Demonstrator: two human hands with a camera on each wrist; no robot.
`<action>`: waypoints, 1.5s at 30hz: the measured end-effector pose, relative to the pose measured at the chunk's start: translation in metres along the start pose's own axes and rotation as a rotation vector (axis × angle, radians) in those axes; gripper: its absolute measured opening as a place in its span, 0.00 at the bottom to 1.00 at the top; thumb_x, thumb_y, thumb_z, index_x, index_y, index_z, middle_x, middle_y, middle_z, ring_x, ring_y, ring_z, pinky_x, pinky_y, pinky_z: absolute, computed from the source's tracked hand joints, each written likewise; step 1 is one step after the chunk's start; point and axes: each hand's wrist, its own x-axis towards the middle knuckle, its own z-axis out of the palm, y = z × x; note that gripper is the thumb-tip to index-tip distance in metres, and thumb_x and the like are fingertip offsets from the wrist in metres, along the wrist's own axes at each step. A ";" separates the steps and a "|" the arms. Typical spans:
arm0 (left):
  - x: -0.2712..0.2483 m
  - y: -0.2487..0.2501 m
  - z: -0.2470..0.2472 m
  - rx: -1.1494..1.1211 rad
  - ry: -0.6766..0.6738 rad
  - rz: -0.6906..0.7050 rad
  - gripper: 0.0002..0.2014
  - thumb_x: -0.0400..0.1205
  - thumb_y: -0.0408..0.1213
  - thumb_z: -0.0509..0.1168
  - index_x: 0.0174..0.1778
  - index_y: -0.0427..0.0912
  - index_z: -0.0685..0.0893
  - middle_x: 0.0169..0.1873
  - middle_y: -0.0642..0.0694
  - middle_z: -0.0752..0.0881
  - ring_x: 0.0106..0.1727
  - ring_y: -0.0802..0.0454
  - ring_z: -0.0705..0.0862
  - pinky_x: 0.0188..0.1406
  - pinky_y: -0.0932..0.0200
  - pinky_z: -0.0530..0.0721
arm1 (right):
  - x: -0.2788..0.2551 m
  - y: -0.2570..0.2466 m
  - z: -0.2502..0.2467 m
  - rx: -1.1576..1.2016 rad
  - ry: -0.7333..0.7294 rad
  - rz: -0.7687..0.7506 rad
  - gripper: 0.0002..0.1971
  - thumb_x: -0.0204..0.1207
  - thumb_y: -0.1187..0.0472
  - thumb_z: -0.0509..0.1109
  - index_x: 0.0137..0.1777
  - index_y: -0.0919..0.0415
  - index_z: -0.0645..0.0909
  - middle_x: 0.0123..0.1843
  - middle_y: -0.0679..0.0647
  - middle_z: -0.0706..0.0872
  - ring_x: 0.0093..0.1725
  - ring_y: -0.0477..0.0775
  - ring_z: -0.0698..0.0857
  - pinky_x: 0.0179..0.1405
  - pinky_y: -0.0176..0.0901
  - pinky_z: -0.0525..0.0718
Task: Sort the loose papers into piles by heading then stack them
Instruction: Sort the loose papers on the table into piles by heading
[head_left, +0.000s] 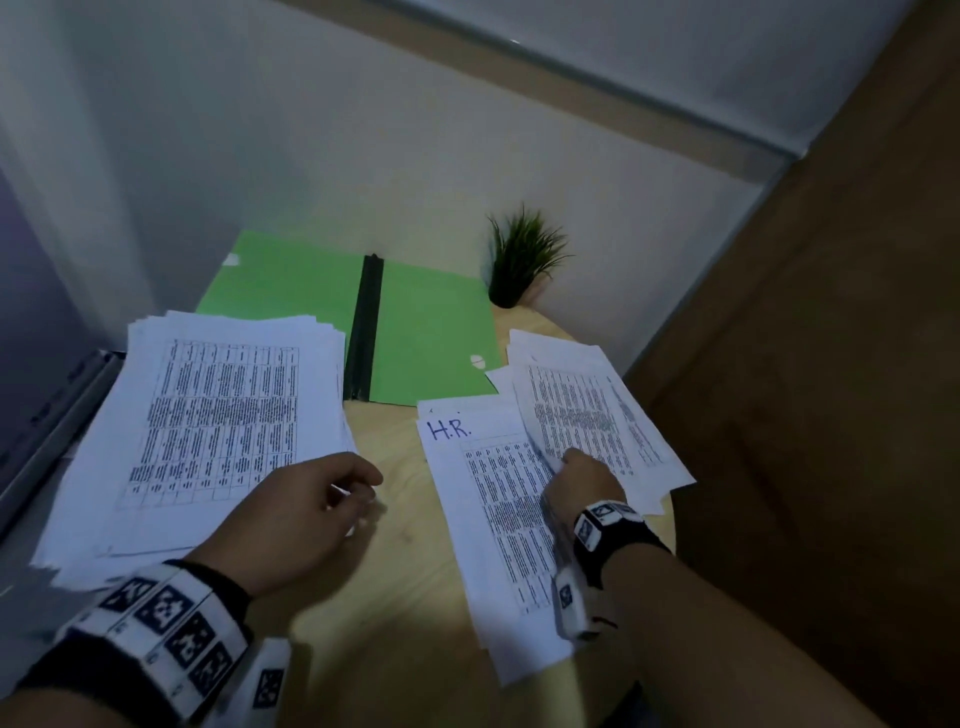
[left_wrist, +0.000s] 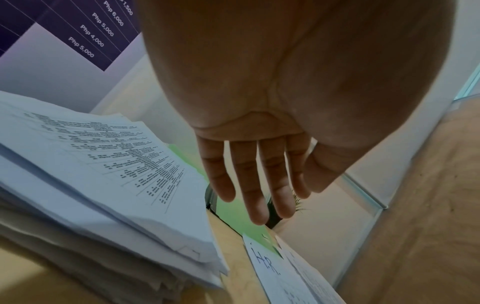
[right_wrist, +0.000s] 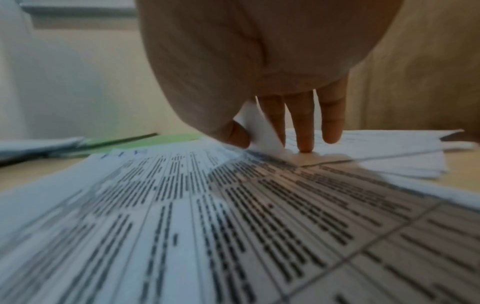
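A thick pile of printed sheets (head_left: 208, 426) (left_wrist: 103, 164) lies at the table's left. In the middle lies a smaller pile whose top sheet is marked "H.R." (head_left: 483, 499) (left_wrist: 270, 265). A third, fanned pile (head_left: 592, 410) (right_wrist: 376, 148) overlaps it on the right. My left hand (head_left: 363, 493) (left_wrist: 259, 201) hovers by the big pile's near right corner with straight fingers, holding nothing. At the fanned pile's near left edge, my right hand (head_left: 569, 460) (right_wrist: 259, 142) pinches a lifted sheet corner (right_wrist: 257, 125) between thumb and forefinger. Its other fingertips (right_wrist: 305, 146) touch the papers.
An open green folder (head_left: 426, 332) with a black spine lies behind the piles, and a small potted plant (head_left: 519, 260) stands in the back corner. A screen (head_left: 31, 312) stands at the left edge. Bare wooden table (head_left: 400, 582) shows between the piles. A brown panel (head_left: 831, 364) closes the right.
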 end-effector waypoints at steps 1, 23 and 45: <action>0.000 0.000 0.001 -0.020 0.000 -0.009 0.08 0.85 0.39 0.70 0.47 0.60 0.89 0.42 0.64 0.91 0.40 0.64 0.90 0.44 0.62 0.86 | -0.003 0.003 -0.004 0.112 0.045 0.020 0.03 0.82 0.63 0.63 0.47 0.59 0.76 0.45 0.56 0.84 0.45 0.61 0.85 0.47 0.46 0.85; -0.055 0.023 0.004 -0.463 0.343 -0.349 0.08 0.86 0.30 0.62 0.44 0.41 0.85 0.39 0.42 0.88 0.40 0.43 0.85 0.41 0.53 0.83 | -0.166 -0.013 0.022 0.048 -0.213 -0.417 0.41 0.73 0.38 0.72 0.85 0.47 0.63 0.83 0.49 0.72 0.81 0.57 0.72 0.79 0.58 0.74; -0.066 0.019 0.000 -0.539 0.441 -0.396 0.08 0.88 0.38 0.61 0.51 0.43 0.86 0.47 0.41 0.89 0.49 0.42 0.87 0.53 0.46 0.85 | -0.152 0.015 0.047 -0.052 -0.226 -0.218 0.19 0.77 0.61 0.67 0.67 0.55 0.73 0.64 0.55 0.79 0.63 0.59 0.80 0.61 0.53 0.84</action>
